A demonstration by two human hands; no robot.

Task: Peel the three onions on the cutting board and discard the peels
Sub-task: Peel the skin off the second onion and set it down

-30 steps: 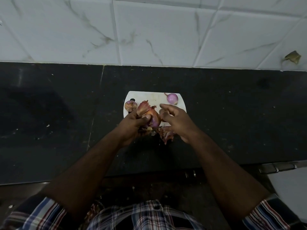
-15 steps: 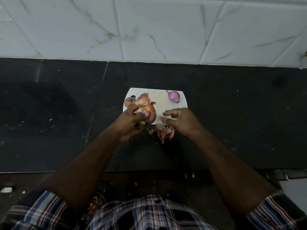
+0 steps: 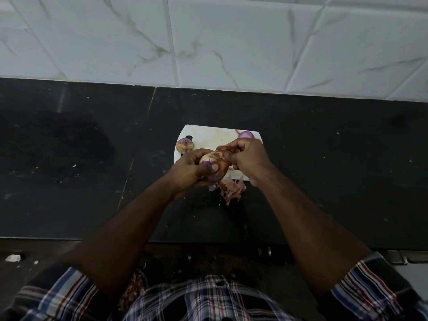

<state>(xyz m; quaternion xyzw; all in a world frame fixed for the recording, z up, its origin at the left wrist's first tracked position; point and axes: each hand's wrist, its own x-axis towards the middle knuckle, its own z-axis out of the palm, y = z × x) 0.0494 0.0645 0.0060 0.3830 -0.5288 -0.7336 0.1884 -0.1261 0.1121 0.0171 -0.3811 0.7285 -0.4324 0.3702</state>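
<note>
**Peeling in progress: third onion held over the board**

The left hand (image 3: pixel 188 169) grips the onion (image 3: pixel 214 164) from the side, thumb pressed across its near face, holding it just above the near edge of the board (image 3: pixel 208 137). The right hand (image 3: pixel 246 156) pinches a flap of brown skin (image 3: pixel 223 149) at the onion's top, fingers curled round it; the flap remains attached. Pale purple flesh shows on the near side, while dry skin covers the far side, so this onion is judged partly peeled.

Two further onions rest on the board: one (image 3: pixel 184 145) at the far left corner, beside the handle slot, and one (image 3: pixel 246 134) at the far right edge, partly hidden behind the right hand. Both look purple and probably already peeled, though this cannot be confirmed.

A heap of peels (image 3: pixel 231 188) lies at the board's near edge, spilling onto the dark counter (image 3: pixel 69 158).

The next move probably calls for pulling the flap away while the left hand resists, then turning the onion to expose remaining skin. Discarding is not yet begun.
</note>
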